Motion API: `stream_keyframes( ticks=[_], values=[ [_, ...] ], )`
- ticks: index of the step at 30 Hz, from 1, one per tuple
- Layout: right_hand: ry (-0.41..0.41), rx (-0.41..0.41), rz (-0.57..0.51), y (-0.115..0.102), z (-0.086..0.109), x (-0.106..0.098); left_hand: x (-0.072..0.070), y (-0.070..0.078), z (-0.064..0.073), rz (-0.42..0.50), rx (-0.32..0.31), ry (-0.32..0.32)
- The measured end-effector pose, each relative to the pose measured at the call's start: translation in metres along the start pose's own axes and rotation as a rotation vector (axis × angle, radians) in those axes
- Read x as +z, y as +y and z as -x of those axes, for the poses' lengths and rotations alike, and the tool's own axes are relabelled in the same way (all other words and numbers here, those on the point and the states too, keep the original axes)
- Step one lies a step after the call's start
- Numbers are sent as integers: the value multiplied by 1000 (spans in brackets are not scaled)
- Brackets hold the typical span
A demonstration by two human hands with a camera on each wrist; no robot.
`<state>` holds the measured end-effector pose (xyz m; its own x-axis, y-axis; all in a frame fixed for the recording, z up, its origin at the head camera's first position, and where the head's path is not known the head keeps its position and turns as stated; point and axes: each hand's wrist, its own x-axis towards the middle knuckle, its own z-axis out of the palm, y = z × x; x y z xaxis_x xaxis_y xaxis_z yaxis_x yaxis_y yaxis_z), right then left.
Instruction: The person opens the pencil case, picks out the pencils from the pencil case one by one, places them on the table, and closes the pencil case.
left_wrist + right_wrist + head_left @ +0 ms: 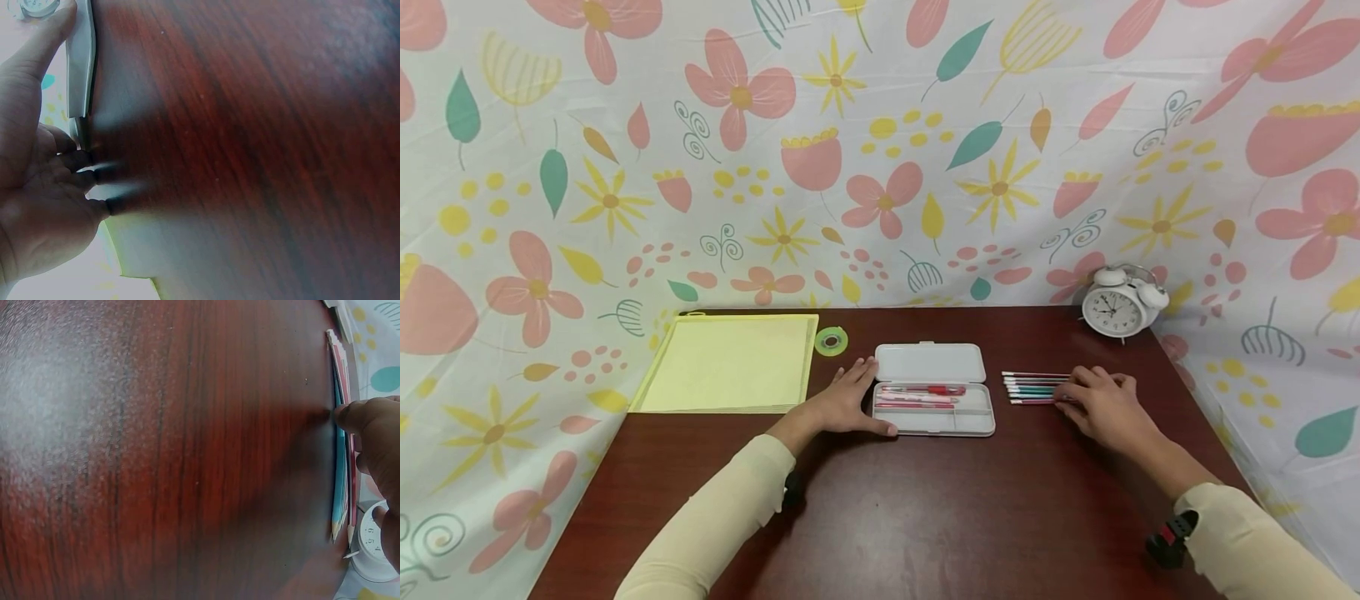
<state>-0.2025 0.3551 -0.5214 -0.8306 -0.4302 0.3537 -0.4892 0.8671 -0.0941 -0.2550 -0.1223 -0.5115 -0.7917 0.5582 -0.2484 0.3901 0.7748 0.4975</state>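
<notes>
My left hand [842,404] spreads against the left end of an opened white pencil case [929,364]. Its thumb touches the front corner and its fingers reach along the left side; in the left wrist view the thumb lies along the case edge [78,62]. Inside the case are a red pen [946,390] and several pink and red pens or pencils. To the right, several pencils [1026,389] with white ends lie side by side. My right hand [1101,408] pinches at these pencils [340,462], curled fingers covering their right part in the head view.
A yellow zip folder [730,362] lies at the table's back left, with a green tape roll [831,341] beside it. A white alarm clock [1122,304] stands at the back right. Patterned cloth [887,167] hangs behind the brown table [940,508].
</notes>
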Motion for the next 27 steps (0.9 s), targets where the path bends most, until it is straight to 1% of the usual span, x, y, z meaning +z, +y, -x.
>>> stream_keyframes(
  ticks=[12, 27],
  values=[
    [31, 2, 31, -1, 2, 3, -1, 3, 1, -1, -7, 2],
    [49, -10, 21, -4, 1, 3, -1, 2, 1, 0, -7, -2]
  ],
)
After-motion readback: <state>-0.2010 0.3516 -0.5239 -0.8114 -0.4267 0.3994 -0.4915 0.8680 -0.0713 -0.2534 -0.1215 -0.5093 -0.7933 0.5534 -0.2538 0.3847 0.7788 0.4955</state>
